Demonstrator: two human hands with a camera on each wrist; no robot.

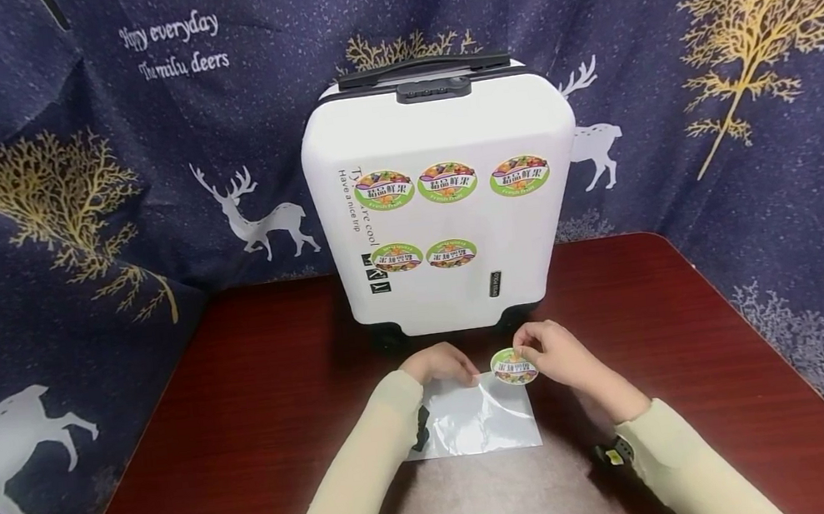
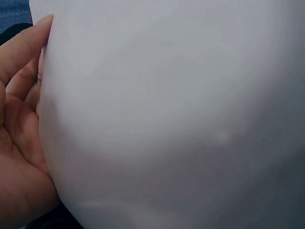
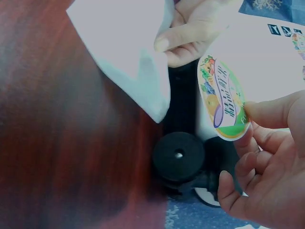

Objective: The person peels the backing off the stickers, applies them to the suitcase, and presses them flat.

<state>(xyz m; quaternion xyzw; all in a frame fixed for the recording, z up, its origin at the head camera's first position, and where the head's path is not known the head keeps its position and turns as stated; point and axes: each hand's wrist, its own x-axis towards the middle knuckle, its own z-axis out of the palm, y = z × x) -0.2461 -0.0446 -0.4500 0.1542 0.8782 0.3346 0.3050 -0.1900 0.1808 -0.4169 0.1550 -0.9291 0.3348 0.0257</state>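
Observation:
Between thumb and fingers my right hand (image 1: pixel 560 356) pinches an oval fruit sticker (image 3: pixel 223 98), green-edged with printed fruit and characters. To its left, my left hand (image 1: pixel 442 364) grips the top edge of a glossy white backing sheet (image 1: pixel 475 422). In the left wrist view that sheet (image 2: pixel 157 95) fills most of the picture, with the thumb against its edge. The sticker is apart from the sheet in the right wrist view. Behind both hands a white suitcase (image 1: pixel 432 305) stands upright, bearing several matching oval stickers (image 1: pixel 447 182) in two rows.
The suitcase rests on a dark red table (image 1: pixel 258 374); one black wheel (image 3: pixel 178 156) shows up close in the right wrist view. A blue cloth (image 1: pixel 254 114) with deer and trees hangs behind. A watch-like band (image 1: pixel 615 453) is at the right sleeve.

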